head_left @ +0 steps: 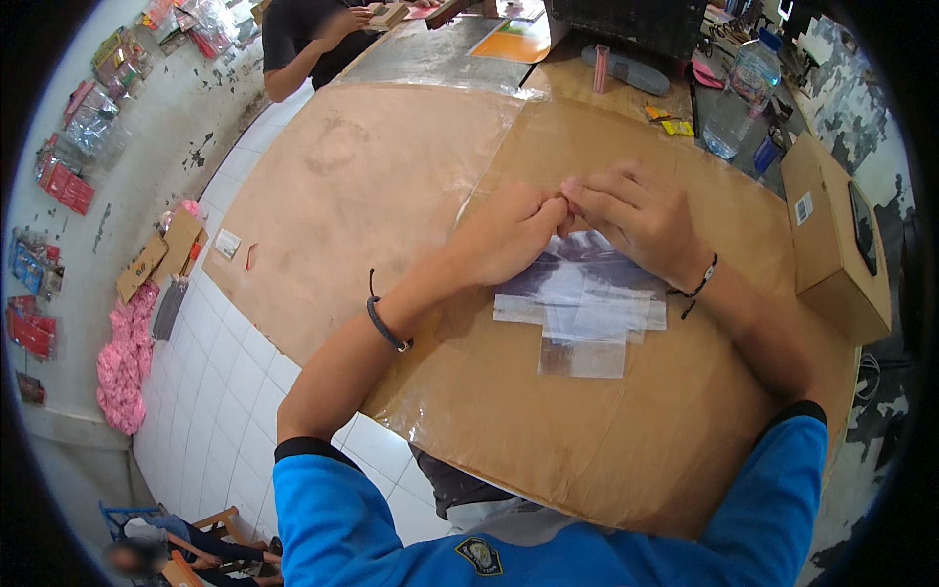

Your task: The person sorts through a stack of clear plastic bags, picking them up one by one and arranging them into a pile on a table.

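Above the table, my left hand (514, 235) and my right hand (641, 217) meet at the fingertips. Both are closed in a pinch, and whatever lies between the fingers is too small or hidden to make out. Just below them, toward me, lies a loose pile of clear plastic bags (584, 311), flat and overlapping on the brown tabletop (469, 377). The far part of the pile is partly covered by my hands.
A cardboard box (831, 235) with a dark phone-like object on top stands at the right edge. Beyond it are a water bottle (743, 98), yellow packets (675, 125) and a clear tube (601, 70). A co-worker (303, 44) works at the far left.
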Available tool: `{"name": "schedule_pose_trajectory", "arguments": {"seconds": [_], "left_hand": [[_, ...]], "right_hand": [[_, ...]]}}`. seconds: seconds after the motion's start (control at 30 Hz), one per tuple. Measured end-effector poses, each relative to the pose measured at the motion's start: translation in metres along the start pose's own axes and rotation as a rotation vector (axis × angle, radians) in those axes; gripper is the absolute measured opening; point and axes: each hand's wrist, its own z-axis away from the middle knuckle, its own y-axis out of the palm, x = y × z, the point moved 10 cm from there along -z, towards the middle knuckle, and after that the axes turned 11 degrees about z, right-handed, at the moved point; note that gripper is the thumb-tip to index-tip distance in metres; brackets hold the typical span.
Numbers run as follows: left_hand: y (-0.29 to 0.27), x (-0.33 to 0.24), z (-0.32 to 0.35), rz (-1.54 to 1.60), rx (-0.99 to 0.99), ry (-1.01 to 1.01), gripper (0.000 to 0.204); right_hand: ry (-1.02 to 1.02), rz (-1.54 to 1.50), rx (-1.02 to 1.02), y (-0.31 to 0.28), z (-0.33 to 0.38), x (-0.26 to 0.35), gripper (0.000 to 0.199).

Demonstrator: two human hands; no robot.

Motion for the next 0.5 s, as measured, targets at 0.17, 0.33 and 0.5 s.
{"name": "schedule_pose_trajectory", "arguments": {"seconds": [0.17, 0.33, 0.5], "left_hand": [[0.001, 0.001, 0.001, -0.033, 0.031, -0.008, 0.040], [0.004, -0.005, 0.003, -0.011, 0.062, -0.015, 0.043], [0.007, 0.012, 0.000, 0.195, 0.080, -0.067, 0.050]], "right_hand": [[-0.021, -0.051, -0.041, -0.004, -0.005, 0.002, 0.035], [0.021, -0.088, -0.009, -0.002, -0.003, -0.001, 0.034], [-0.001, -0.114, 0.036, 0.003, -0.001, 0.000, 0.032]]}}
